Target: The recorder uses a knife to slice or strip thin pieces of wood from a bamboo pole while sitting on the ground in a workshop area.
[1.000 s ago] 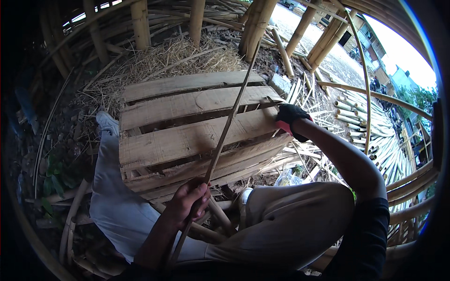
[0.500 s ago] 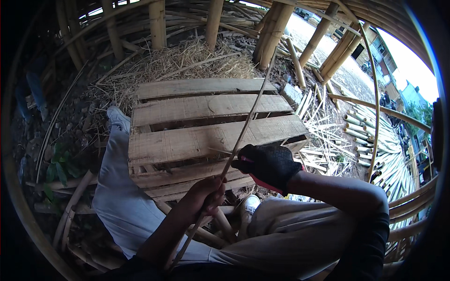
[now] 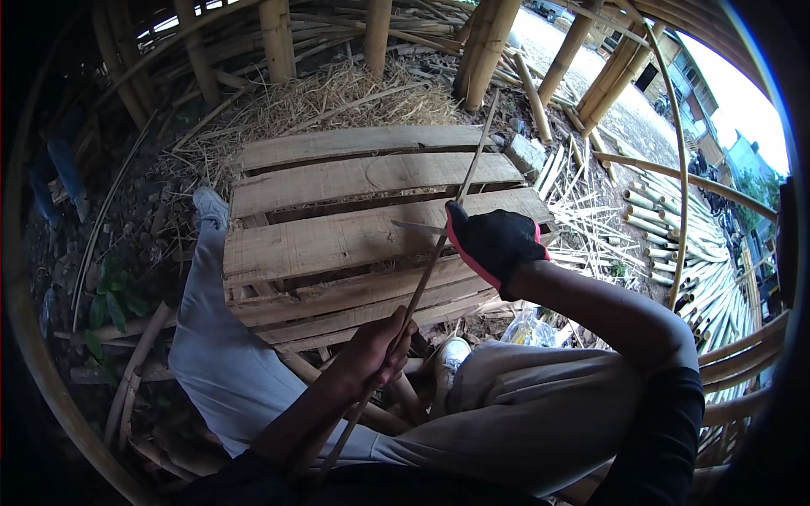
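A long, thin bamboo strip [image 3: 428,274] runs slantwise from my lap up over a slatted wooden pallet table [image 3: 291,244]. Bare fingers of my left hand [image 3: 379,351] are wrapped round its lower part. Farther up, my right hand [image 3: 494,240], in a black glove with a red edge, is closed on a knife whose thin blade [image 3: 418,227] points left across the strip. The knife's handle is hidden inside the glove. Blade and strip cross close to my thumb.
Beyond the table lies a heap of straw-like shavings [image 3: 354,101] among upright bamboo posts [image 3: 277,40]. Cut bamboo poles [image 3: 666,219] are stacked at the right, near scattered pale slivers [image 3: 582,244]. A leafy plant [image 3: 110,299] grows at the left.
My right hand with the knife has moved up and away along the bamboo strip. My left hand keeps its grip in nearly the same place.
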The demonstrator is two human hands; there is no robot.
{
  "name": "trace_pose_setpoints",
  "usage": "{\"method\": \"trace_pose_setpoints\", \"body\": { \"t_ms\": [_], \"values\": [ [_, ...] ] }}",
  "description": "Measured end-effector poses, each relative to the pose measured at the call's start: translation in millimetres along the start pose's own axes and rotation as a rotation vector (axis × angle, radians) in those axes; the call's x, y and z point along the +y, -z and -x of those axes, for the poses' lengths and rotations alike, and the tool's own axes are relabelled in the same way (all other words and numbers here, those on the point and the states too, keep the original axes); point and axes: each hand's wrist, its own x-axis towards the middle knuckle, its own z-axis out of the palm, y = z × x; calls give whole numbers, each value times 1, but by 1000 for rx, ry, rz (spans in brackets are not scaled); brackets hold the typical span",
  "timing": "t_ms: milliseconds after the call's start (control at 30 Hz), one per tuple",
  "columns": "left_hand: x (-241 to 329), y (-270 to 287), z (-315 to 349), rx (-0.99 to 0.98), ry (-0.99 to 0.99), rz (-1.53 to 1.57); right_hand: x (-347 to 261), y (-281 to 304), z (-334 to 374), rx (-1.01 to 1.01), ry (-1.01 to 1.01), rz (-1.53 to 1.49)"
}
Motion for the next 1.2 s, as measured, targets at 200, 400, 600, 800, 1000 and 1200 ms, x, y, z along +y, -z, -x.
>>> {"method": "trace_pose_setpoints", "body": {
  "t_ms": [200, 400, 600, 800, 1000, 1200],
  "values": [
    [4, -5, 3, 17, 7, -19, 12, -23, -1, 252, 178, -34],
    [4, -10, 4, 106, -55, -143, -20, -20, 33, 35, 222, -159],
    [-1, -11, 8, 149, -154, -224, -3, -31, 19, 177, 403, -76],
    [-3, -9, 3, 170, -174, -215, 6, -39, 10, 180, 416, -26],
    [2, -11, 0, 158, -173, -227, 14, -41, 2, 280, 407, -26],
    [1, -9, 4, 148, -119, -254, 50, -25, -19, 95, -4, -34]
  ]
}}
